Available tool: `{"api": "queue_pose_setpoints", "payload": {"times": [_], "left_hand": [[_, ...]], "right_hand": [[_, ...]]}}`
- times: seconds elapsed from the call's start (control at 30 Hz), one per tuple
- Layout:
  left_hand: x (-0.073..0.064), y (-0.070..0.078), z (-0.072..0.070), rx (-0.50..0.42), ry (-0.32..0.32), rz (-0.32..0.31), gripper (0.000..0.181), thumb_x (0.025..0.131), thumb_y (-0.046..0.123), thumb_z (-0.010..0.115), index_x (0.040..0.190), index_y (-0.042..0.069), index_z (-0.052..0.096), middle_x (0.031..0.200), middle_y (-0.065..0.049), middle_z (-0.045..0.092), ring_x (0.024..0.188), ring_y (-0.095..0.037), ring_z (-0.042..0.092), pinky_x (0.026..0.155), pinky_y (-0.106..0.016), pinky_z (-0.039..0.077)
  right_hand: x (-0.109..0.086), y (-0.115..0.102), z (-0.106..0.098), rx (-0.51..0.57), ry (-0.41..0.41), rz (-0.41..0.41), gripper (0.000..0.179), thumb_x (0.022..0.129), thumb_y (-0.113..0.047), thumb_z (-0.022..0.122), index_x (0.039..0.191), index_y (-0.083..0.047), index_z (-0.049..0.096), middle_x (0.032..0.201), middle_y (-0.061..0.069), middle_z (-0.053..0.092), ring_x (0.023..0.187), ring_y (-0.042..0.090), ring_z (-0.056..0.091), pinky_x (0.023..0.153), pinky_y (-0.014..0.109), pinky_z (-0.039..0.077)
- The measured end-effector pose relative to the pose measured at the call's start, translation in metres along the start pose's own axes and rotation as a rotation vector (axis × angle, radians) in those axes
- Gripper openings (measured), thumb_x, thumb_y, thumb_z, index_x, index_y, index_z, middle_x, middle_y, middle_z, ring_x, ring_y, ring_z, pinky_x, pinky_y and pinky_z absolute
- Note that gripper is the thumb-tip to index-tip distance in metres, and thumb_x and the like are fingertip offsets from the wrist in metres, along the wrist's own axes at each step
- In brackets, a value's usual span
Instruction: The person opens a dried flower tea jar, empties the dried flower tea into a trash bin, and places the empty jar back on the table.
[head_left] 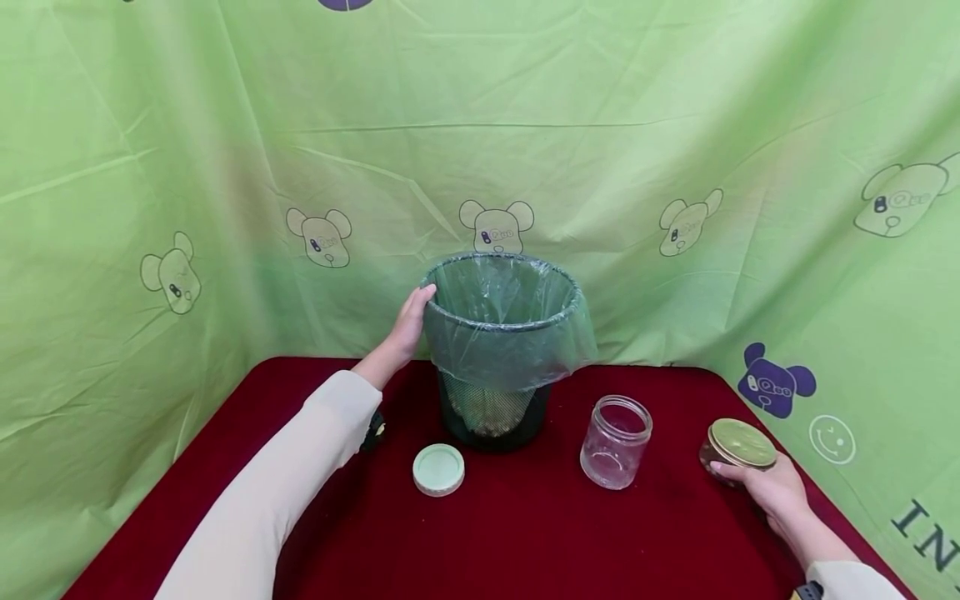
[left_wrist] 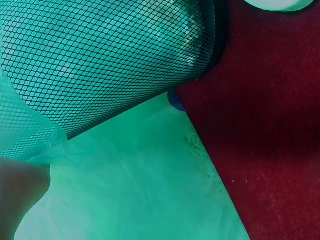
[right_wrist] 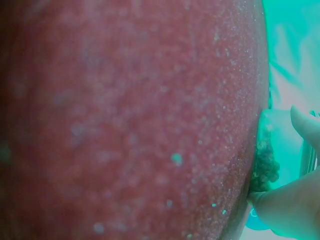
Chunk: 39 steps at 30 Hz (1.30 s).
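Observation:
In the head view my left hand (head_left: pixel 408 321) grips the left side of the rim of a black mesh trash bin (head_left: pixel 491 408). A translucent green bag lines the bin and folds over its rim. Part of that hand also shows at the lower left of the left wrist view. At the right end of the table my right hand (head_left: pixel 780 492) grips a lidded jar (head_left: pixel 742 442) with a gold-coloured top. In the right wrist view, thumb and fingers are around this clear jar (right_wrist: pixel 285 145), with dark clumpy contents at one end.
An open clear jar (head_left: pixel 615 446) stands between the bin and my right hand. A pale round lid (head_left: pixel 438 469) lies in front of the bin. Dark red cloth (head_left: pixel 510 533) covers the table, and a green printed curtain (head_left: pixel 600 100) surrounds its back and sides.

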<state>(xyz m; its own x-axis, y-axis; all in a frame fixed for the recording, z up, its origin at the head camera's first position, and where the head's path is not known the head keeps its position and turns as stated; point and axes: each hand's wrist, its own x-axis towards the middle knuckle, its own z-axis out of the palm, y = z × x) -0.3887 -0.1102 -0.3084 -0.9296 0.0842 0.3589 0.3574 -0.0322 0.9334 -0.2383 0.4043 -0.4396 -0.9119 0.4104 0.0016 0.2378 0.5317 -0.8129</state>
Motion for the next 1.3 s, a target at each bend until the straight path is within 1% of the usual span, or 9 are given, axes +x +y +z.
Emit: {"api": "queue_pose_setpoints", "payload": {"times": [0.1, 0.33, 0.53, 0.63, 0.8, 0.93, 1.13, 1.2, 1.3], "left_hand": [[0.000, 0.001, 0.000, -0.010, 0.001, -0.005, 0.061, 0.096, 0.037, 0.039, 0.140, -0.005, 0.041, 0.143, -0.020, 0.040, 0.133, -0.028, 0.033, 0.111, -0.039, 0.022], [-0.001, 0.005, 0.000, -0.033, -0.006, -0.010, 0.057, 0.099, 0.032, 0.037, 0.141, -0.007, 0.039, 0.145, -0.022, 0.037, 0.136, -0.030, 0.030, 0.112, -0.038, 0.020], [-0.001, 0.005, 0.000, -0.037, -0.008, 0.008, 0.055, 0.100, 0.032, 0.037, 0.138, -0.008, 0.041, 0.142, -0.023, 0.040, 0.134, -0.030, 0.032, 0.112, -0.038, 0.021], [-0.001, 0.005, -0.001, -0.016, 0.002, 0.011, 0.056, 0.099, 0.034, 0.039, 0.137, -0.006, 0.043, 0.141, -0.021, 0.041, 0.133, -0.028, 0.032, 0.112, -0.039, 0.021], [-0.002, 0.004, -0.002, 0.009, 0.004, 0.015, 0.058, 0.097, 0.036, 0.040, 0.136, -0.006, 0.043, 0.141, -0.021, 0.042, 0.133, -0.029, 0.033, 0.112, -0.040, 0.020], [-0.003, 0.004, -0.002, 0.015, 0.009, 0.016, 0.057, 0.096, 0.036, 0.041, 0.136, -0.005, 0.044, 0.140, -0.020, 0.043, 0.131, -0.028, 0.035, 0.111, -0.040, 0.022], [-0.004, 0.004, -0.003, 0.026, -0.004, 0.024, 0.056, 0.097, 0.035, 0.040, 0.135, -0.005, 0.044, 0.138, -0.021, 0.044, 0.129, -0.027, 0.036, 0.110, -0.040, 0.023], [-0.004, 0.004, -0.003, 0.026, -0.006, 0.028, 0.057, 0.097, 0.036, 0.041, 0.135, -0.006, 0.045, 0.137, -0.021, 0.045, 0.128, -0.027, 0.037, 0.110, -0.040, 0.023], [-0.005, 0.004, -0.003, 0.026, -0.004, 0.027, 0.058, 0.096, 0.037, 0.041, 0.135, -0.005, 0.045, 0.137, -0.021, 0.045, 0.128, -0.026, 0.037, 0.110, -0.039, 0.024]], "right_hand": [[-0.001, 0.001, 0.000, -0.004, -0.009, 0.000, 0.081, 0.075, -0.031, 0.084, 0.131, 0.010, 0.042, 0.110, 0.017, 0.058, 0.079, 0.007, 0.049, 0.067, 0.019, 0.041], [-0.005, 0.001, -0.001, -0.011, -0.041, -0.059, 0.077, 0.076, -0.030, 0.084, 0.129, 0.009, 0.045, 0.095, -0.004, 0.061, 0.076, 0.000, 0.049, 0.068, 0.018, 0.041], [-0.014, -0.003, 0.000, -0.008, -0.109, -0.112, 0.073, 0.080, -0.027, 0.081, 0.130, 0.011, 0.043, 0.098, -0.005, 0.061, 0.079, -0.003, 0.049, 0.069, 0.017, 0.041], [-0.019, -0.005, 0.002, 0.014, -0.145, -0.138, 0.072, 0.081, -0.023, 0.080, 0.131, 0.012, 0.042, 0.097, -0.008, 0.062, 0.081, -0.006, 0.049, 0.071, 0.016, 0.040], [-0.031, -0.006, 0.008, 0.044, -0.182, -0.182, 0.069, 0.080, -0.017, 0.080, 0.130, 0.013, 0.043, 0.095, -0.014, 0.062, 0.084, -0.007, 0.051, 0.073, 0.015, 0.040], [-0.039, -0.009, 0.012, 0.066, -0.217, -0.199, 0.069, 0.079, -0.014, 0.080, 0.131, 0.013, 0.042, 0.096, -0.012, 0.063, 0.086, -0.005, 0.053, 0.074, 0.014, 0.040], [-0.052, -0.014, 0.021, 0.118, -0.266, -0.212, 0.071, 0.077, -0.007, 0.080, 0.133, 0.012, 0.040, 0.101, -0.006, 0.064, 0.087, -0.002, 0.055, 0.074, 0.018, 0.044], [-0.056, -0.015, 0.024, 0.130, -0.277, -0.215, 0.073, 0.076, -0.006, 0.081, 0.133, 0.011, 0.040, 0.106, -0.002, 0.064, 0.089, -0.002, 0.055, 0.075, 0.018, 0.044], [-0.061, -0.016, 0.028, 0.106, -0.278, -0.196, 0.077, 0.076, -0.008, 0.082, 0.135, 0.011, 0.036, 0.114, 0.008, 0.061, 0.091, -0.005, 0.053, 0.077, 0.015, 0.042]]}}
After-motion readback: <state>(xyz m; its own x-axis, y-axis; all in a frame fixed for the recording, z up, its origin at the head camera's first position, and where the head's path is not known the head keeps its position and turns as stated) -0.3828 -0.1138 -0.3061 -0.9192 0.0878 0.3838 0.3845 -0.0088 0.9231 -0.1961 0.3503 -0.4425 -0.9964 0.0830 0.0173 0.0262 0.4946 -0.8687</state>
